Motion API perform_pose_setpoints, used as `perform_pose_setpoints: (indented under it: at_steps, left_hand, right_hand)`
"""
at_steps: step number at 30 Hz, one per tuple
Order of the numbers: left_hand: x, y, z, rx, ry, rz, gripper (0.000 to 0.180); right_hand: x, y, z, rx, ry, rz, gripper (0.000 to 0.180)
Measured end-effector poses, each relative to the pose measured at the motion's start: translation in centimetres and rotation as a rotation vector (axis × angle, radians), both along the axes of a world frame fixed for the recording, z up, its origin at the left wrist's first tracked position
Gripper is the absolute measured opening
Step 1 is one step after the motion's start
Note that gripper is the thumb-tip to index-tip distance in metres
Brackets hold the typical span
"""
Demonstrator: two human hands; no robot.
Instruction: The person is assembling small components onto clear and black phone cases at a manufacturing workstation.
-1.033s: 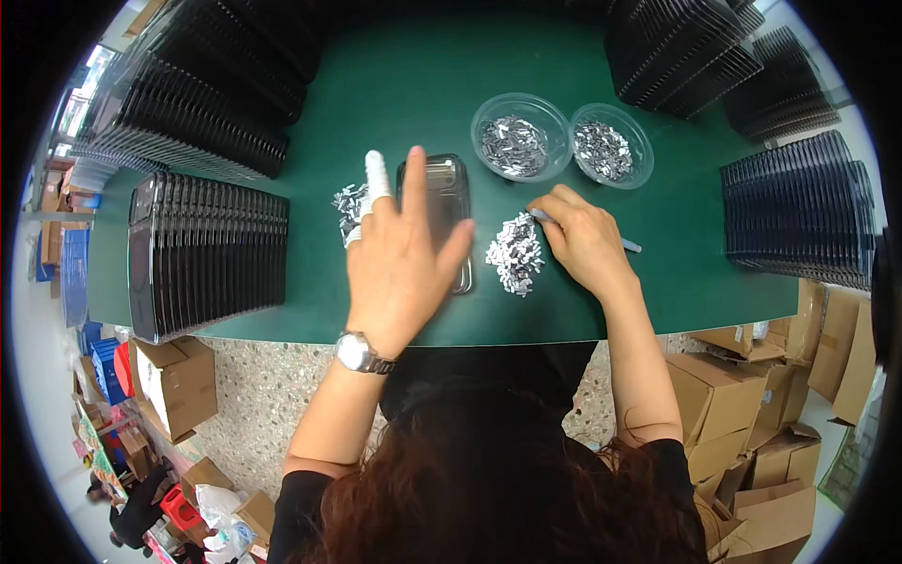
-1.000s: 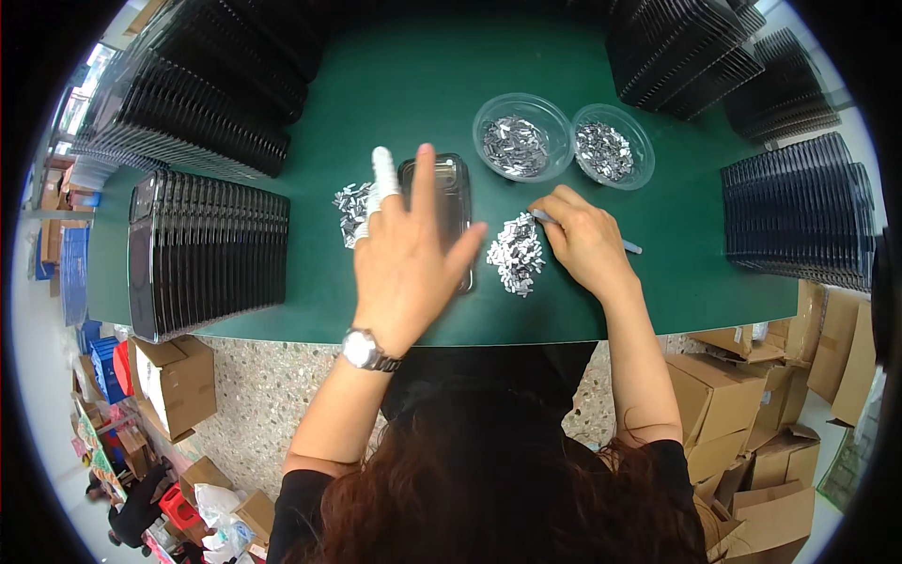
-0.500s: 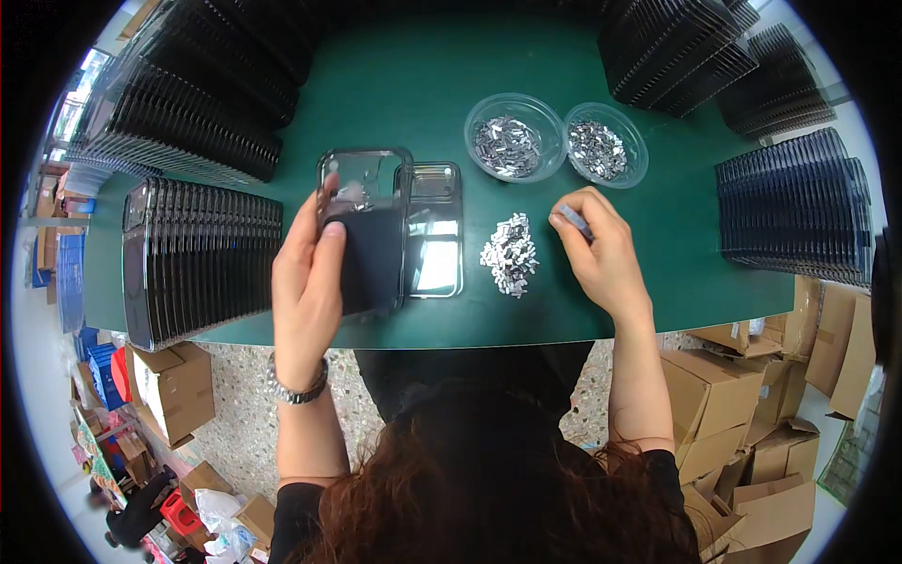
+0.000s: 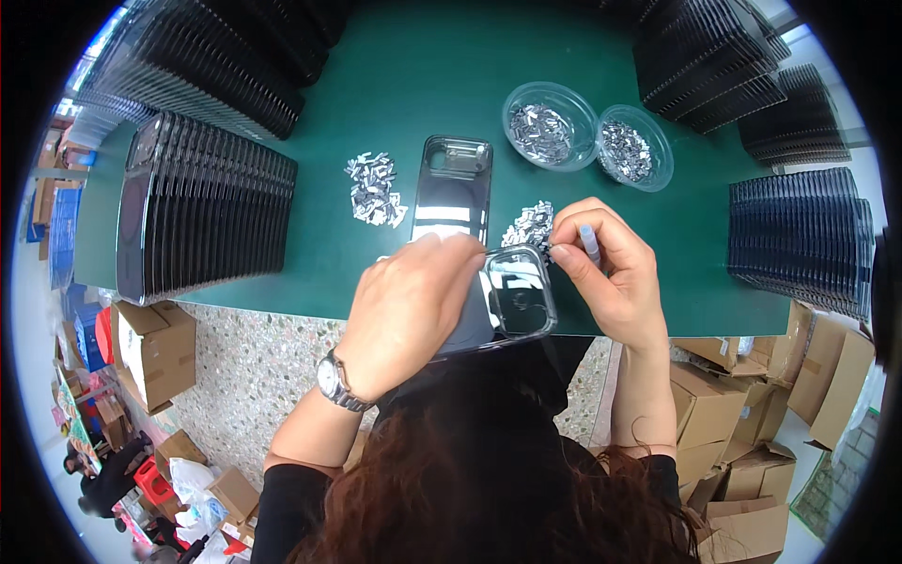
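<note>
My left hand (image 4: 413, 301) is closed on a phone case (image 4: 523, 301), dark with a clear rim, turned sideways above the table's front edge. The case's camera end points toward my right hand (image 4: 611, 268). That hand is closed, with a short pale blue-grey stick (image 4: 589, 242) between its fingers. Thumb and forefinger meet beside the case's rim; whether they pinch a small piece too, I cannot tell. Just beyond the case is a pile of small silvery pieces (image 4: 529, 224), partly hidden. Another phone case (image 4: 453, 183) lies flat behind my left hand.
Another small-piece pile (image 4: 374, 190) lies left of the flat case. Two clear bowls, one larger (image 4: 550, 162) and one smaller (image 4: 662, 179), hold similar pieces. Stacked cases stand at left (image 4: 211, 207) and right (image 4: 799, 240) on the green table (image 4: 404, 75). Cardboard boxes (image 4: 719, 399) are on the floor.
My left hand has swung right and turned its case sideways toward my right hand, uncovering the left pile. The right hand still holds the stick. The view has shifted slightly.
</note>
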State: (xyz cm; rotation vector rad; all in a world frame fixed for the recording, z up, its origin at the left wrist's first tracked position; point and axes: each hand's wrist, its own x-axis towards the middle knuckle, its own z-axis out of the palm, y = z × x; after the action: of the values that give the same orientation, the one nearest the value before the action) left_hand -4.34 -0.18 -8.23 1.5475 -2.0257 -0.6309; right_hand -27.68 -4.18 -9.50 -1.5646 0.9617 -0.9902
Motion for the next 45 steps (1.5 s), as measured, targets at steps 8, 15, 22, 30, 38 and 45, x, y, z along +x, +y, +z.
perform_pose_setpoints:
  at_steps: [8,15,22,30,38,45]
  left_hand:
    - [-0.4,0.1,0.0,0.124,0.082,-0.090,0.010]
    - [-0.4,0.2,-0.4,0.143,0.076,-0.088,0.013]
    - [-0.7,-0.1,-0.4,0.137,0.057,-0.107,0.011]
    - [-0.4,-0.5,-0.5,0.090,0.010,-0.079,0.009]
    - [-0.5,-0.4,-1.3,0.057,-0.065,-0.067,0.015]
    - [-0.5,-0.5,-1.3,0.044,-0.094,-0.091,0.016]
  right_hand:
    - [1.3,-1.0,1.9,-0.570,0.514,0.227,0.024]
    - [1.9,-1.1,3.0,-0.640,0.775,0.369,0.032]
    - [2.0,-0.8,2.8,-0.722,0.773,0.299,0.018]
    - [2.2,-0.6,1.7,-0.500,0.707,0.202,0.015]
    - [1.3,-0.5,1.1,-0.254,0.578,0.277,0.028]
    - [1.7,0.5,1.8,-0.553,0.888,0.292,0.035]
